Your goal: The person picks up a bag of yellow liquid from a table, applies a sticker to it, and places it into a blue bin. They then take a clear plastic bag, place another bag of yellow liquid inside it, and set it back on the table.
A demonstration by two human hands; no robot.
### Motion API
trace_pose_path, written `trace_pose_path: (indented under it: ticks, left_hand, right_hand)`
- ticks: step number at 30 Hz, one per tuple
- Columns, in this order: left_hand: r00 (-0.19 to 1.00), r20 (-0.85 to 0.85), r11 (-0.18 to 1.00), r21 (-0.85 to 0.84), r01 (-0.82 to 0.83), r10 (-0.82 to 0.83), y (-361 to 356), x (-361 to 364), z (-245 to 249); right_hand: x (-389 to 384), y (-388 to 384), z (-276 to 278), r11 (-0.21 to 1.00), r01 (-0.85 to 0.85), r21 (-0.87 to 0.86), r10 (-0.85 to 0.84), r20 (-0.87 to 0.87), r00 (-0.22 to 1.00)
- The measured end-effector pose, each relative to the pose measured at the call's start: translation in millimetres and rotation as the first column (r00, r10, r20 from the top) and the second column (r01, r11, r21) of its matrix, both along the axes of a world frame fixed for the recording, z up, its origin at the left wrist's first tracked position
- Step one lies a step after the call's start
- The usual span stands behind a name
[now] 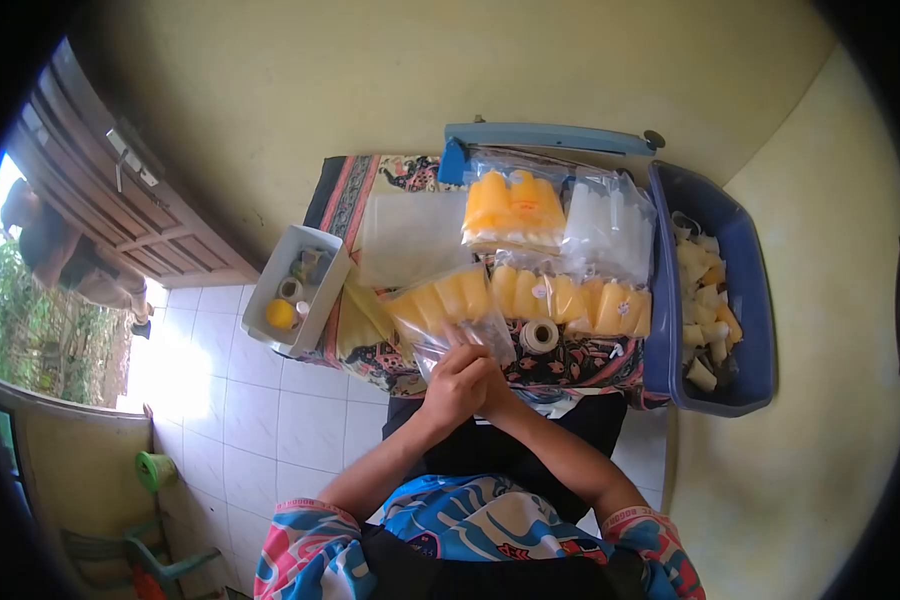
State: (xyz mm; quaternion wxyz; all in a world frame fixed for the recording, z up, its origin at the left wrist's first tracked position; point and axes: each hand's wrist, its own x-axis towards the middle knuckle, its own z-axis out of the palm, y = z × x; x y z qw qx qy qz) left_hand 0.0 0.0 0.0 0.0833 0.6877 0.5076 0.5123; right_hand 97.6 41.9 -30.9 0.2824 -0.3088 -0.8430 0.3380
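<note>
A clear plastic bag (442,303) with several yellow-orange rolls lies at the near edge of the cloth-covered table. Over the bag's near end, my left hand (457,383) has its fingers curled and bent together; what they hold is hidden. My right hand (492,388) is crossed close against it, mostly covered, and its fingers cannot be made out clearly. Right of the bag are more bagged yellow rolls (542,293) and a small roll of labels or tape (540,337). Behind them lie a bag of orange rolls (513,208) and a bag of white ones (607,225).
A blue heat sealer (555,136) stands at the back. Flat clear bags (410,235) lie left of centre. A white box (317,312) with small items is at the left edge, a dark blue bin (752,300) at the right. A person (60,240) is outside the door.
</note>
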Motion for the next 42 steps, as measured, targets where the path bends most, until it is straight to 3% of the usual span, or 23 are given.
trace_pose_path:
  ticks: [2,5,8,10,11,12,16,19,22,26,29,32,33,35,37,38,39,42]
  left_hand:
    - [0.999,-0.002,0.999,0.022,-0.039,0.039,1,0,7]
    - [0.989,-0.026,0.988,0.058,-0.144,0.146,-2,-5,7]
    - [0.972,-0.025,0.972,0.008,-0.234,0.234,-11,-12,0]
    - [0.963,-0.040,0.963,-0.017,-0.268,0.267,-16,-20,-8]
    - [0.962,-0.053,0.963,-0.016,-0.271,0.269,-19,-24,-13]
    - [0.961,-0.067,0.962,-0.016,-0.271,0.269,-21,-26,-15]
    - [0.972,-0.078,0.975,0.055,-0.216,0.220,-28,-27,-16]
    - [0.957,-0.139,0.967,0.076,-0.244,0.253,-26,-27,-15]
    - [0.951,-0.137,0.959,0.102,-0.266,0.279,-25,-27,-21]
    - [0.948,-0.143,0.954,0.135,-0.267,0.285,-29,-30,-27]
    - [0.942,-0.136,0.946,0.155,-0.285,0.306,-30,-35,-32]
    - [0.941,-0.143,0.948,0.132,-0.289,0.307,-31,-41,-39]
    - [0.944,-0.144,0.951,0.137,-0.277,0.296,-29,-41,-41]
    - [0.952,-0.147,0.958,0.144,-0.249,0.270,-26,-38,-46]
    - [0.956,-0.147,0.961,0.144,-0.235,0.255,-24,-36,-52]
    - [0.957,-0.157,0.964,0.145,-0.223,0.245,-24,-37,-55]
    - [0.957,-0.166,0.966,0.146,-0.213,0.236,-25,-38,-57]
    - [0.956,-0.179,0.961,0.193,-0.199,0.233,-23,-34,-50]
  right_hand:
    - [-1,-1,12,0.990,-0.024,-0.140,0.008,-0.116,0.993]
    - [-4,9,-9,0.955,-0.177,0.240,0.171,0.046,0.984]
    - [-10,4,-3,0.958,-0.082,0.274,0.060,0.089,0.994]
    - [-12,5,0,0.957,-0.105,0.270,0.065,0.151,0.986]
    - [-14,5,0,0.958,-0.109,0.264,0.062,0.179,0.982]
    - [-18,2,-9,0.896,-0.037,0.443,-0.031,0.145,0.989]
    - [-22,0,-1,0.904,-0.055,0.424,-0.050,0.233,0.971]
    - [-21,0,10,0.870,0.049,0.490,-0.104,0.085,0.991]
    - [-25,-2,-4,0.920,0.052,0.389,-0.095,0.093,0.991]
    - [8,-13,-3,0.949,-0.153,0.276,0.069,0.293,0.954]
    - [67,-20,15,0.946,-0.281,0.163,0.266,0.113,0.957]
    - [136,-13,68,0.944,-0.324,0.064,0.318,0.083,0.944]
    - [157,-4,88,0.940,-0.320,0.118,0.314,0.066,0.947]
    - [204,16,131,0.977,-0.159,0.143,0.158,0.019,0.987]
    - [258,47,153,0.958,0.225,0.179,-0.237,0.047,0.970]
    - [281,67,159,0.887,0.412,0.208,-0.418,-0.014,0.908]
    - [313,88,165,0.819,0.554,0.146,-0.568,0.082,0.819]
    - [420,147,137,0.623,0.687,0.374,-0.779,0.226,0.584]
